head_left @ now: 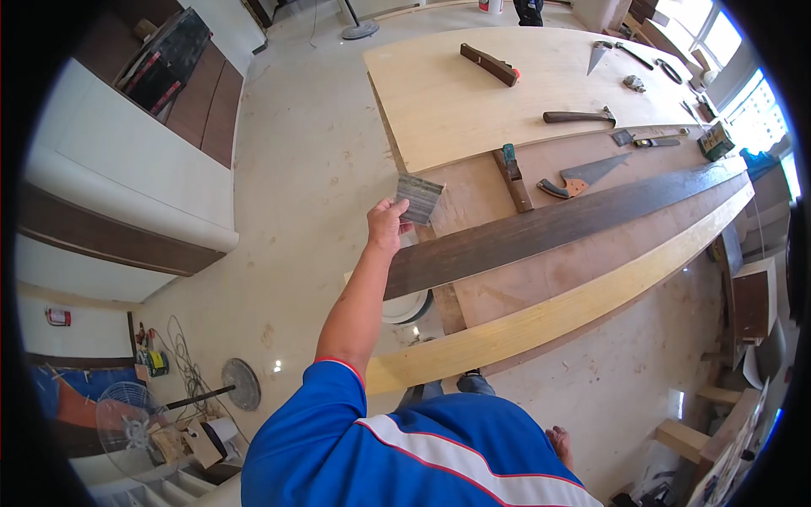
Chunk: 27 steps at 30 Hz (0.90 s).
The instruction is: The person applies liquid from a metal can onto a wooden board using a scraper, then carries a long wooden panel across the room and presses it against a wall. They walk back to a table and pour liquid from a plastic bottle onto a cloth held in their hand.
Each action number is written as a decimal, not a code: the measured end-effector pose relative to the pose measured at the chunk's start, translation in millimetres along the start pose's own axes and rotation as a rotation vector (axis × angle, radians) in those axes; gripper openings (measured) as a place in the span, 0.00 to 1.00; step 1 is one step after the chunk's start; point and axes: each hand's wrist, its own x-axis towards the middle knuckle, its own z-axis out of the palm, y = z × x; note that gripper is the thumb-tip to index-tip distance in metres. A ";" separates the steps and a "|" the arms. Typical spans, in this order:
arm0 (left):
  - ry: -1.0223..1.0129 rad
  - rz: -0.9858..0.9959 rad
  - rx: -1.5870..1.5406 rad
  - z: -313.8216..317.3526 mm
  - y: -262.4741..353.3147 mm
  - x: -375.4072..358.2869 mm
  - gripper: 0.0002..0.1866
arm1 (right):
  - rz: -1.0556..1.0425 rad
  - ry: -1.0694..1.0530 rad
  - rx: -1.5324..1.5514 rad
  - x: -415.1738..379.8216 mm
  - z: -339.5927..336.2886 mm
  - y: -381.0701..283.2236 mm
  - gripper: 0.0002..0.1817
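Counter (541, 269) bearing 1 long dark board (541, 230). The left grip (389, 224) is clamped on a gray striped piece (420, 200) near the board's left end; a firm edge hold should steady it. Right grip (559, 444) low; closure cannot be told.

no legible text, numbers or signs, small red-and-white rectangular patch (58, 317) at left of the frame, dark green boxy container (715, 142) at upper right, markings on both too blurred to read
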 end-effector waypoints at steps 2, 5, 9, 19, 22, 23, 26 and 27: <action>0.073 0.068 0.109 -5.2 -2.4 -1.4 0.04 | -0.039 0.073 0.040 7.0 -0.2 -1.5 0.14; 0.069 0.315 0.295 -2.7 4.3 -19.7 0.05 | 0.018 0.121 0.337 19.0 -7.9 -54.0 0.20; 0.173 1.043 0.773 32.2 38.6 -92.2 0.07 | -0.108 0.061 0.166 12.5 -31.4 -245.6 0.23; -0.259 1.547 0.911 95.1 15.8 -199.2 0.14 | -0.430 -0.528 1.240 21.4 32.3 -510.6 0.22; -0.306 1.522 0.905 90.7 8.0 -209.7 0.19 | -0.503 -0.503 1.254 32.3 35.8 -510.6 0.14; -0.321 1.509 0.897 88.5 9.4 -212.6 0.20 | -0.486 -0.464 1.254 32.8 36.1 -509.0 0.12; -0.384 1.435 0.858 79.0 5.3 -216.0 0.21 | -0.458 -0.382 1.244 43.4 41.9 -497.5 0.08; -0.413 1.405 0.840 75.6 3.1 -218.5 0.22 | -0.451 -0.357 1.241 48.2 44.1 -491.1 0.07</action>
